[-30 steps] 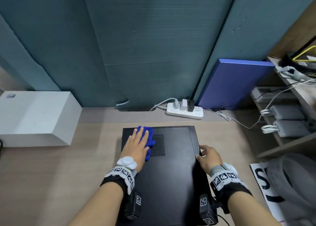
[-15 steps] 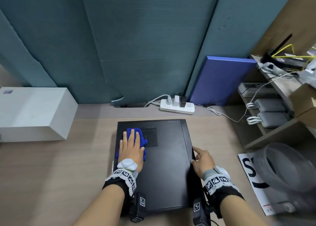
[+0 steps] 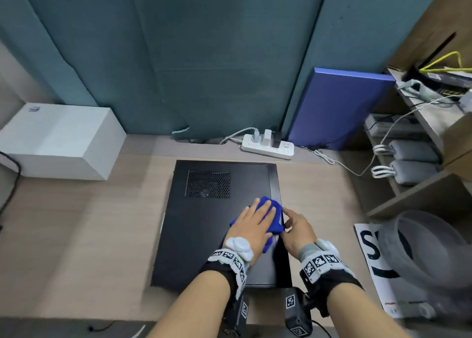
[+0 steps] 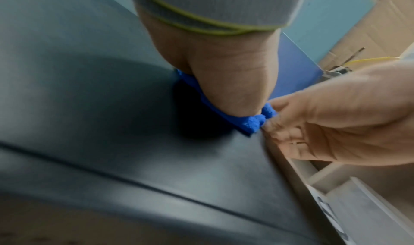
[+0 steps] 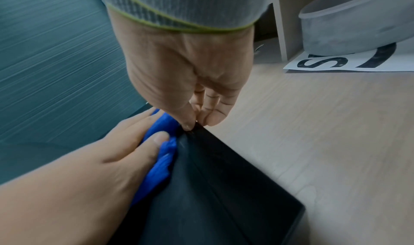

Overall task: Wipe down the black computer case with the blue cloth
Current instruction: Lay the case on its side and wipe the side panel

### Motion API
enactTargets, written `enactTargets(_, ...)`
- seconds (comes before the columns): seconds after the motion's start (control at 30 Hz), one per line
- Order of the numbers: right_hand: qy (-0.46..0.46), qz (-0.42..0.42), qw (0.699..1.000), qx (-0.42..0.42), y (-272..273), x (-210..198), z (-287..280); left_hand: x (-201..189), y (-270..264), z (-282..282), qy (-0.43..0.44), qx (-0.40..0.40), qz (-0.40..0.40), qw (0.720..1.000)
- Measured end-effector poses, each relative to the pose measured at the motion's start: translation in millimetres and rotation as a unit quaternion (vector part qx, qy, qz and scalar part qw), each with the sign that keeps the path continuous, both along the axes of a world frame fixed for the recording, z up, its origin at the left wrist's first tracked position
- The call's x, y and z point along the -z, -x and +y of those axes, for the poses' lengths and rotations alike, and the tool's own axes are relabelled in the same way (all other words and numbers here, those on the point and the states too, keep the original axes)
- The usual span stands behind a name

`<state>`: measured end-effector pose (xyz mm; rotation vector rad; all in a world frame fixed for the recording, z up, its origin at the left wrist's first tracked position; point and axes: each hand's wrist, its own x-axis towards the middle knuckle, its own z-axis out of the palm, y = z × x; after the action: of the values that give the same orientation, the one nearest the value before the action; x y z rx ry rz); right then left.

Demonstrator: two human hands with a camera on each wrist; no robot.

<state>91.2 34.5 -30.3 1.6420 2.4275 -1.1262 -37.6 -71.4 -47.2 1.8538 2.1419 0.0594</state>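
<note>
1. The case (image 3: 217, 225) is seen lying flat at frame centre; no judgement on cleanliness can be made.
2. The cloth (image 3: 274, 216) is pressed flat under the left hand (image 3: 252, 225), fingers extended, at the case's right edge.
3. That edge is pinched by the right hand (image 3: 297, 229); wiping is judged under way.

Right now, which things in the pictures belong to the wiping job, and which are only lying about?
For the job:
- blue cloth, pressed flat under the left hand
- black computer case, gripped at its right edge by the right hand

Lying about:
- white box
- power strip
- blue board
- grey tub
</note>
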Motion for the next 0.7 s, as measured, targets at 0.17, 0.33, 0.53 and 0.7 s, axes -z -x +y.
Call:
enactTargets(0.17, -0.003, -0.020, 0.999, -0.028, 2, -4, -4, -2, 42, -53, -0.006, -0.109, 0.007, 0.994)
enactTargets(0.33, -0.005, -0.029, 0.999, -0.042, 1, -5, -6, 0, 86, -109, -0.019, -0.249, 0.009, 0.968)
enactTargets(0.53, 0.014, -0.024, 0.998, -0.056, -10, -4, -16, 9, 83, -147, -0.029, -0.343, 0.024, 0.939)
enactTargets(0.7, 0.030, -0.001, 0.998, -0.058, -26, -1, -28, 14, 39, -125, -0.014, -0.325, 0.056, 0.944)
